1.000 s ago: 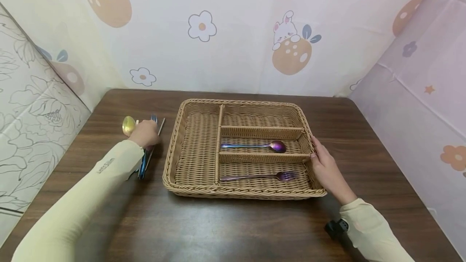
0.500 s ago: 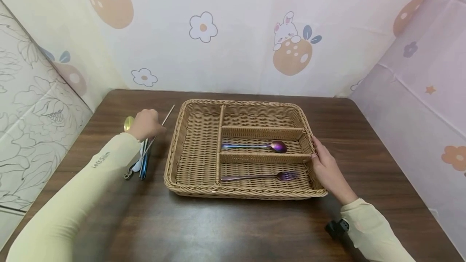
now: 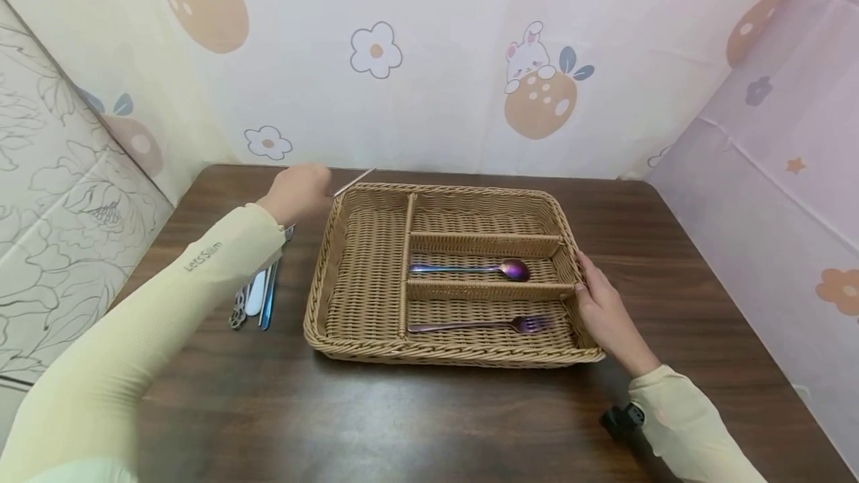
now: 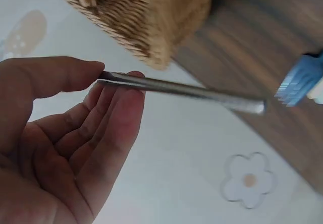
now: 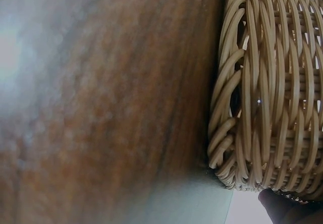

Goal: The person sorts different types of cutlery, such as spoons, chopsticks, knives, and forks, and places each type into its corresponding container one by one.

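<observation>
Nearest the wearer, a broad strip of bare dark wood worktop runs in front of the wicker cutlery tray, with open room along that front edge and to the right of the tray as far as the draped wall. The right hand rests against the tray's right rim, fingers laid fairly straight along the weave; the right wrist view shows only the woven wall and one dark fingertip at its corner. Inside the tray, a purple fork lies in the nearest right compartment and an iridescent spoon in the middle one; the far right compartment and the long left one show only wicker.

Left of the tray, loose cutlery lies close together, its upper ends hidden under the yellow sleeve, so the pieces are hard to tell apart. Farther back, the left hand is raised beside the tray's far left corner, thumb and fingers clamped on a thin silver chopstick whose tip juts over the rim. The hand is motion-blurred in the head view.
</observation>
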`<action>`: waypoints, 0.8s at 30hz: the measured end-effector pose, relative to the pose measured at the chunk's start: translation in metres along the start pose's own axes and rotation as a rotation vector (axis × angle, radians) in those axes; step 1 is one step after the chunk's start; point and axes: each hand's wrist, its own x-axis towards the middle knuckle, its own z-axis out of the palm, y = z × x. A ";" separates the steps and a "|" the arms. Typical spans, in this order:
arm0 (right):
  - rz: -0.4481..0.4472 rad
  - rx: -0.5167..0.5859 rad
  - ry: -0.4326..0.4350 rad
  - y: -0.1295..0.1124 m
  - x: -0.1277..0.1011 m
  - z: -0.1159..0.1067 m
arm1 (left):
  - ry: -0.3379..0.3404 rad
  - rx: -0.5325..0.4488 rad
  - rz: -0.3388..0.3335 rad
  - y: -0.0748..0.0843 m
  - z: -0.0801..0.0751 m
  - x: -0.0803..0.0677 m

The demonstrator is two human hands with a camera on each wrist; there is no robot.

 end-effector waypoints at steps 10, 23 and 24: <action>0.005 -0.004 -0.004 -0.001 0.002 0.003 | -0.103 0.053 0.107 0.044 0.002 0.022; 0.000 -0.012 0.008 0.001 0.002 0.003 | -0.129 0.054 0.356 0.093 0.011 0.051; 0.002 -0.014 0.007 0.001 0.002 0.003 | -0.128 0.059 0.374 0.096 0.013 0.055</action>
